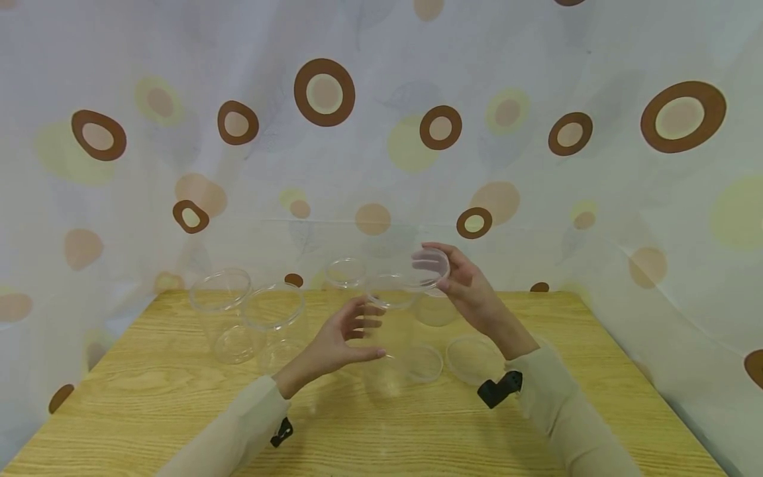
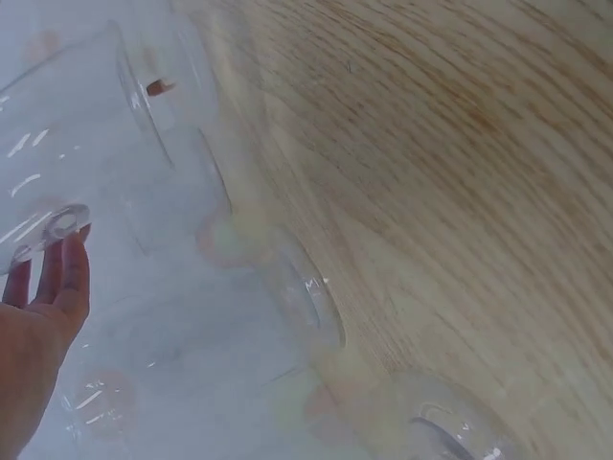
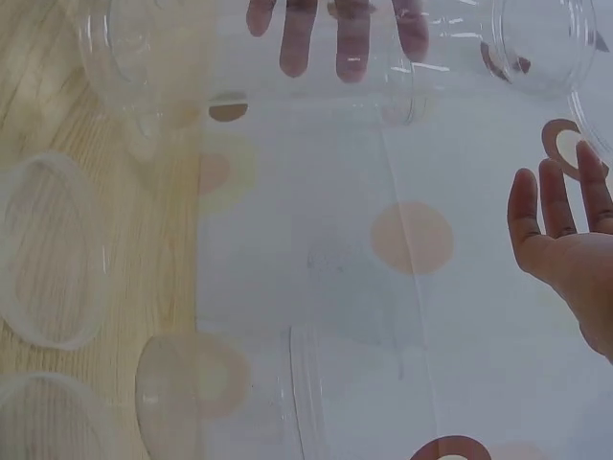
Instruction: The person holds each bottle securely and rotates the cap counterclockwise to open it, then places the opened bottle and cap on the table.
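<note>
In the middle of the head view, a clear plastic cup [image 1: 390, 324] is upright, rim up. My left hand [image 1: 336, 341] grips it from the left, thumb in front and fingers on the far side, visible through the wall. Beside and slightly above that cup's rim, my right hand [image 1: 471, 291] pinches a clear round lid [image 1: 430, 268] by its edge, the lid tilted. The right wrist view has the right hand [image 3: 575, 254] at its edge and the left fingers [image 3: 326, 43] behind the cup. In the left wrist view, fingertips of my left hand [image 2: 43, 331] touch the clear wall.
Two clear cups stand at the left, the outer cup [image 1: 220, 318] and the inner cup [image 1: 274, 331]. Another cup [image 1: 346, 271] and a shorter-looking one [image 1: 435, 311] stand farther back. A lid [image 1: 475, 360] lies on the wooden table [image 1: 369, 444]. Patterned cloth [image 1: 369, 165] hangs behind.
</note>
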`<state>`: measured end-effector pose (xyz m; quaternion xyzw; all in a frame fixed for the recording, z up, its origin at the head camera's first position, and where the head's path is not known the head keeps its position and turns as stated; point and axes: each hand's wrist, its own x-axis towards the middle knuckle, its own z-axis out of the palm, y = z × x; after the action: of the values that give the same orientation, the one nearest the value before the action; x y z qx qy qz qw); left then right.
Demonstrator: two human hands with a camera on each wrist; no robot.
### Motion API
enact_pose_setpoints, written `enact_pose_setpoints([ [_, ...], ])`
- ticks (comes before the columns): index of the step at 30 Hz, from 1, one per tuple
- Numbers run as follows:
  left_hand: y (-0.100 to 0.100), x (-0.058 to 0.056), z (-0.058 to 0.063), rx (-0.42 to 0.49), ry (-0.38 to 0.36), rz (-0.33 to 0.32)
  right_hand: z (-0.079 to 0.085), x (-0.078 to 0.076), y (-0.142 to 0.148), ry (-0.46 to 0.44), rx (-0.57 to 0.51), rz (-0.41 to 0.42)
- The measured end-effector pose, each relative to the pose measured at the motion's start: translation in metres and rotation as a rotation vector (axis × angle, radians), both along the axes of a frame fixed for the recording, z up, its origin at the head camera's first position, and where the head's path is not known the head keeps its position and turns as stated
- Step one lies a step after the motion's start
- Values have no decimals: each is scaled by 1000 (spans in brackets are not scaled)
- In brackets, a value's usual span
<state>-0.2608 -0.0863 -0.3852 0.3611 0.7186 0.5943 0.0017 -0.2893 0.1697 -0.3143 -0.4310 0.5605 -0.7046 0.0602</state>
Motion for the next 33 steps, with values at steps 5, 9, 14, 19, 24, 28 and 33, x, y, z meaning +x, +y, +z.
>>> enact_pose_setpoints([
  [5, -7, 3, 0, -12, -23, 48, -1, -3, 13, 14, 9, -35],
  [9, -12, 5, 0, -14, -29, 63, -5, -5, 25, 20, 62, -84],
  [14, -17, 9, -4, -27, -47, 85, -13, -6, 40, 12, 165, -140],
  [19, -22, 13, -8, -61, -61, 128, -24, -6, 56, -15, 310, -183],
  [24, -26, 16, -10, -88, -63, 159, -35, -3, 67, -72, 417, -162],
  [28, -29, 17, -12, -100, -66, 178, -43, -2, 71, -81, 471, -125],
  [33, -31, 17, -15, -98, -58, 182, -49, 1, 74, -36, 537, -114],
])
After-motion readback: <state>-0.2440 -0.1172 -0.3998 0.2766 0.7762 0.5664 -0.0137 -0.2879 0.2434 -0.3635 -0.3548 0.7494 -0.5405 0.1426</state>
